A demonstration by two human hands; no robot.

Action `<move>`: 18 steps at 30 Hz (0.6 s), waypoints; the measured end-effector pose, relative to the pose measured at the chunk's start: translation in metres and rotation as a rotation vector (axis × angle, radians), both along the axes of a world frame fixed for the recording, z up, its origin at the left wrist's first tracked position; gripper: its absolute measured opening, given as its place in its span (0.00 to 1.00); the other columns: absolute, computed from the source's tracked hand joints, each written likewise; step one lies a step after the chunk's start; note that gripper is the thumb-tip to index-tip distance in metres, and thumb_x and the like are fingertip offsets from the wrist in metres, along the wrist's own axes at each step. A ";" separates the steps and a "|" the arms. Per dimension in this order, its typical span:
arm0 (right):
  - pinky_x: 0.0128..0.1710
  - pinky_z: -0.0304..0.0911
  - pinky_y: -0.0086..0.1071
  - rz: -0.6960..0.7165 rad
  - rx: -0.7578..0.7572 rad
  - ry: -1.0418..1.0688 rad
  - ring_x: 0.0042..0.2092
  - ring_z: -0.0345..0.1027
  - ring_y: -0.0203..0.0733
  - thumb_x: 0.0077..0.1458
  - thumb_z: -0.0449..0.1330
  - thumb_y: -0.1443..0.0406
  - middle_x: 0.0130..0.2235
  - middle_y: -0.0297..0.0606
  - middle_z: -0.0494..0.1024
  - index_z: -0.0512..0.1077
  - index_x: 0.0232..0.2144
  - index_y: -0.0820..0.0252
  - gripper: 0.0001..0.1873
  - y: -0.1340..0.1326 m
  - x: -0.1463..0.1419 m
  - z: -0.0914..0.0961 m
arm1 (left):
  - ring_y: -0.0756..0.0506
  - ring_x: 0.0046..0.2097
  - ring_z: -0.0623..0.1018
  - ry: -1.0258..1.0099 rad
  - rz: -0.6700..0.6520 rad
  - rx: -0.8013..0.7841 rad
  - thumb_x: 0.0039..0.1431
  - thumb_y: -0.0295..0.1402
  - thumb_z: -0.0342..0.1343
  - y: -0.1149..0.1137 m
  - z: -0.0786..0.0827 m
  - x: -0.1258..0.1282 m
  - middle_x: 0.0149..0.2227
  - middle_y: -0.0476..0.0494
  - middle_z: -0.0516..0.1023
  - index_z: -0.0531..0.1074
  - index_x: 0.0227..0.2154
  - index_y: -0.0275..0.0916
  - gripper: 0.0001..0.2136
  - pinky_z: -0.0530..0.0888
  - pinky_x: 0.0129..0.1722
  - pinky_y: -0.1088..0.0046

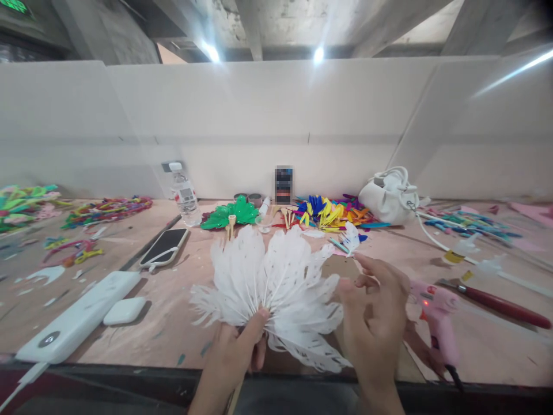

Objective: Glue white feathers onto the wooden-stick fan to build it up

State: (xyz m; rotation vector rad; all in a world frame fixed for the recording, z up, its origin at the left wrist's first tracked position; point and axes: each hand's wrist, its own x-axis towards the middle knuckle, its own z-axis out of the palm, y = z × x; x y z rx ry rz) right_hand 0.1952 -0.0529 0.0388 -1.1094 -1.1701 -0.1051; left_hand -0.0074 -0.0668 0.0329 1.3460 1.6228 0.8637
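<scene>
A fan-shaped bunch of white feathers (285,271) spreads out in front of me, its quills meeting at the bottom. My left hand (237,340) pinches that base between thumb and fingers. At the fan's right edge is my right hand (375,305), its fingers loosely bent and its thumb apart from the index finger. Just past the right fingertips sits a small white feather (351,237); whether they touch it I cannot tell. A brown board (337,266) lies partly hidden under the fan. Right of my right hand stands a pink glue gun (438,314) with a red light lit.
Red-handled pliers (505,305) lie at right. Behind are coloured feathers (328,212), green leaves (233,213), a white bag (386,196) and a water bottle (185,199). On the left are a phone (166,248), a power bank (82,317) and a white case (125,311).
</scene>
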 end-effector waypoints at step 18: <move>0.54 0.64 0.45 0.307 -0.093 -0.005 0.52 0.71 0.46 0.63 0.68 0.60 0.48 0.34 0.77 0.79 0.46 0.44 0.09 0.005 0.008 0.014 | 0.48 0.17 0.63 0.100 -0.124 -0.018 0.59 0.52 0.47 -0.007 0.012 0.007 0.09 0.51 0.55 0.61 0.03 0.47 0.31 0.64 0.27 0.69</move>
